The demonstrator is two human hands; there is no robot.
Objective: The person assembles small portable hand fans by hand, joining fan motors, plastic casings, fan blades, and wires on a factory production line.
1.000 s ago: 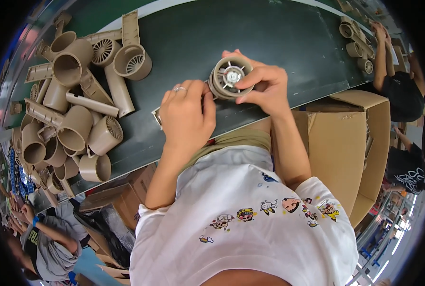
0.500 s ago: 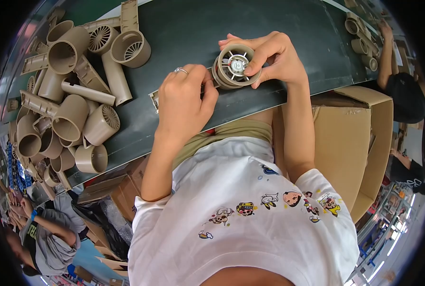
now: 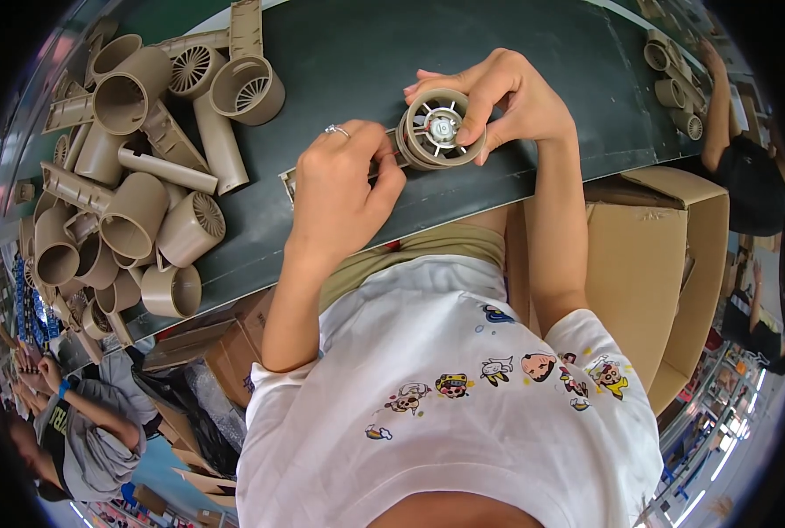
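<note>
A beige plastic housing [image 3: 421, 160] with a round barrel and a narrow handle lies over the dark table's near part. Inside the barrel sits a silvery motor [image 3: 442, 132] in a ring of pale spokes. My right hand [image 3: 524, 101] grips the barrel from the right, its thumb on the rim and fingers behind. Over the handle, my left hand [image 3: 341, 180] is closed, thumb and fingertips bent together close to the barrel. A thin reddish strand shows beside those fingertips; what they pinch is hidden. The handle's open end [image 3: 289, 185] shows left of this hand.
Many similar beige housings [image 3: 133, 216] are heaped at the table's left. More beige parts [image 3: 670, 92] lie at the far right. An open cardboard box [image 3: 634, 290] stands against the near edge at right. Other people are at both sides, including a person in grey [image 3: 102, 440].
The view has shifted slightly. Both hands keep nearly the same grip, and the barrel has turned a little, its open end showing slightly more.
</note>
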